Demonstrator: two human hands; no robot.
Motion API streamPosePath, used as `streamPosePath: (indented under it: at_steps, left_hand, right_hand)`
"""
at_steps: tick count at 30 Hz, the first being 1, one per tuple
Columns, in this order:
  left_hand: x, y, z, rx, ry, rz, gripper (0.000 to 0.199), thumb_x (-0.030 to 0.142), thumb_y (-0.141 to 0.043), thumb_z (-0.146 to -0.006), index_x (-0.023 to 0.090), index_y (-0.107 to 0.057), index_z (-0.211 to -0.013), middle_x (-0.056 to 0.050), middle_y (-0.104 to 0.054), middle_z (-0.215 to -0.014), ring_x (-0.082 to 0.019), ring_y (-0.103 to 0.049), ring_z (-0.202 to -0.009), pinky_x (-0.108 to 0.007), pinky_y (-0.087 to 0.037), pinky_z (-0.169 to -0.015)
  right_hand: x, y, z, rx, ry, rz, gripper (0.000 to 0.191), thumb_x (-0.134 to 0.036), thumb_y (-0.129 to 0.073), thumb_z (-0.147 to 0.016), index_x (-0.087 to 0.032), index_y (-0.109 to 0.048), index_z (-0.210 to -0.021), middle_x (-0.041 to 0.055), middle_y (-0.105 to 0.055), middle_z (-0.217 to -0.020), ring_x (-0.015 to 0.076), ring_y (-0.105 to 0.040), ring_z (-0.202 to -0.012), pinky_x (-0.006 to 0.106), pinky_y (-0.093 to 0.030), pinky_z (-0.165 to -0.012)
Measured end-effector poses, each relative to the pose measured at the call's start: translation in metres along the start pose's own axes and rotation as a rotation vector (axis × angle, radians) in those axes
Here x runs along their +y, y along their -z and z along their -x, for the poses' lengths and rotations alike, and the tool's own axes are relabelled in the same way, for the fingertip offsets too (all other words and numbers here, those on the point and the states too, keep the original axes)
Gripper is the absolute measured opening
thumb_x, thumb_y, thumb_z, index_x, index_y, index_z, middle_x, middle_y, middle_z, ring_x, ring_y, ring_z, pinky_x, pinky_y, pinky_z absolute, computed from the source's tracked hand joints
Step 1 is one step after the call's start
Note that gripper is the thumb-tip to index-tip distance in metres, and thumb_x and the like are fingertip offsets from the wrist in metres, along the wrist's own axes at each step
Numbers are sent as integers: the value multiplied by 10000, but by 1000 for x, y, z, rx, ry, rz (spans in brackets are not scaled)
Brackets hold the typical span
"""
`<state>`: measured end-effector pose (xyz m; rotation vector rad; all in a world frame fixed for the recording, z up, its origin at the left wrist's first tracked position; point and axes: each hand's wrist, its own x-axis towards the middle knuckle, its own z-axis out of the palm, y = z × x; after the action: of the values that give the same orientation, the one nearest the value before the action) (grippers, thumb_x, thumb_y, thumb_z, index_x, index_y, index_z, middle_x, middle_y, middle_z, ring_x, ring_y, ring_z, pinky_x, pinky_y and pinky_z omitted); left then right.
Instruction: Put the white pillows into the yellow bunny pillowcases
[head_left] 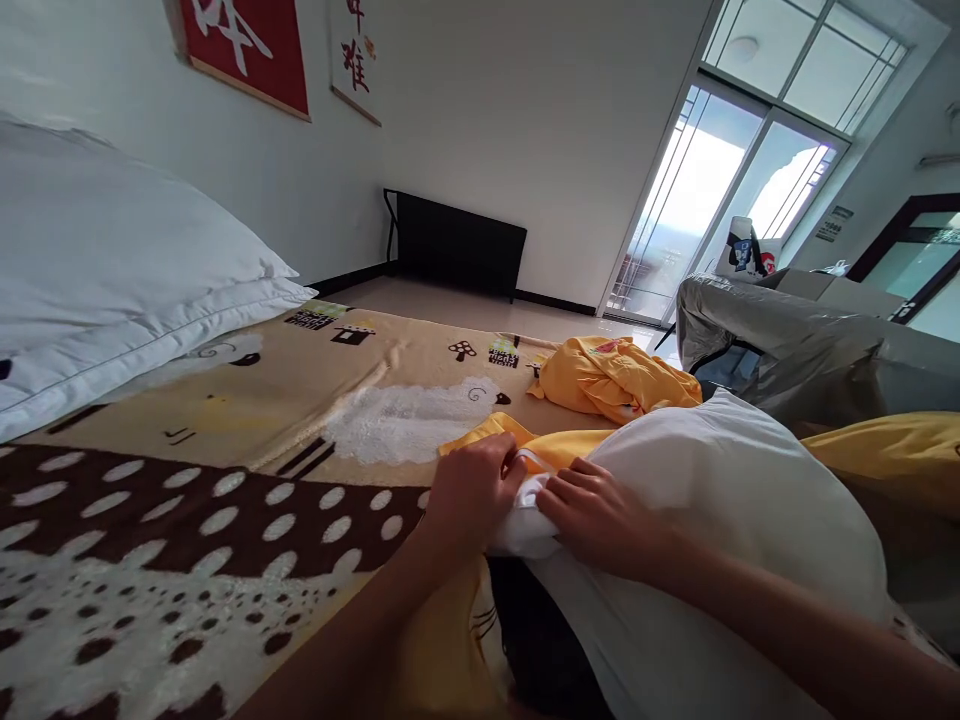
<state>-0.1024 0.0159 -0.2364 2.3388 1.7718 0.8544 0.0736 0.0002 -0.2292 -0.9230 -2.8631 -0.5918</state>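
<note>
A plump white pillow (720,500) lies across the near right of the bed, with one corner bunched between my two hands. My left hand (480,490) is closed at that corner, fingers curled over the edge of a yellow pillowcase (495,428). Just to its right, my right hand (592,510) pinches the white corner, its fingertips close to my left hand. Yellow fabric shows behind both hands and also below my left forearm. How much of the pillow sits inside the yellow cloth is hidden.
A crumpled orange-yellow cloth (615,378) lies at the bed's far edge. The patterned blanket (300,390) covers the bed. White pillows (120,250) are stacked at left. Beyond stand a black folded frame (457,245) and a plastic-wrapped sofa (795,330).
</note>
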Motion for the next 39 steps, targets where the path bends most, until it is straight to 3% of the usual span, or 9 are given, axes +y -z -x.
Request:
streamPosePath:
  at_steps: [5, 10, 14, 17, 21, 25, 29, 35, 39]
  left_hand:
    - [17, -8, 19, 123, -190, -23, 216, 219, -415, -870, 189, -549, -703, -27, -611, -657, -152, -563, -632, -274, -347, -622]
    - [18, -12, 18, 64, -187, -79, 227, 214, -397, -890, 187, -558, -732, -40, -617, -675, -168, -578, -659, -285, -333, -617]
    - [13, -10, 13, 20, -135, -42, 228, 246, -392, -902, 189, -528, -728, -31, -601, -686, -159, -548, -638, -282, -312, -599]
    - [12, -8, 13, 42, -102, 35, 235, 262, -393, -897, 194, -480, -689, -7, -546, -633, -137, -480, -567, -273, -287, -571]
    - [15, -8, 15, 64, -120, 133, 262, 289, -380, -891, 199, -408, -647, 9, -489, -594, -125, -423, -534, -269, -276, -568]
    - [15, -5, 15, 51, -99, 151, 263, 287, -397, -868, 199, -362, -623, 14, -472, -585, -125, -414, -540, -272, -265, -570]
    - [8, 10, 9, -13, -62, 123, 187, 270, -460, -800, 196, -399, -640, 4, -509, -644, -141, -460, -608, -272, -265, -579]
    - [-14, 13, -2, -291, -58, 264, 245, 377, -444, -822, 196, -450, -657, 26, -512, -591, -138, -469, -573, -265, -295, -570]
    - [-21, 0, -8, -282, -81, 247, 300, 331, -386, -846, 187, -417, -584, -4, -542, -602, -147, -481, -598, -283, -299, -601]
  right_hand:
    - [-7, -19, -11, 6, -145, 71, 208, -76, -455, -888, -151, -648, -870, 112, -676, -826, 230, -599, -804, 363, -431, -775]
    - [-11, -31, -18, -14, -212, 95, 215, -81, -452, -879, -133, -660, -862, 143, -679, -831, 258, -605, -829, 389, -443, -779]
    - [11, -2, -10, -94, -161, -150, 173, -247, -569, -862, -129, -650, -959, 117, -688, -904, 230, -620, -874, 365, -443, -836]
    - [49, 28, 6, -132, -88, -415, 419, -382, -676, -787, -182, -612, -1150, 80, -681, -1082, 218, -611, -1011, 342, -431, -900]
    - [80, 35, 27, -43, -206, -380, 544, -424, -672, -795, -263, -531, -1295, 56, -585, -1304, 242, -514, -1198, 402, -350, -1013]
    - [61, 5, 38, -79, -99, -135, 496, -313, -622, -836, -190, -521, -1307, 106, -653, -1115, 244, -583, -1024, 421, -374, -969]
    - [34, -13, 42, 35, 19, 24, 437, -141, -484, -872, -120, -499, -1309, 95, -662, -927, 205, -589, -843, 362, -426, -851]
    - [11, 6, 44, 243, 209, 155, 500, -119, -403, -931, -236, -369, -1416, -9, -601, -741, 140, -521, -634, 300, -375, -616]
    - [-9, 18, 42, 235, 212, 164, 437, -195, -426, -942, -270, -434, -1372, -25, -553, -671, 126, -470, -565, 305, -289, -532]
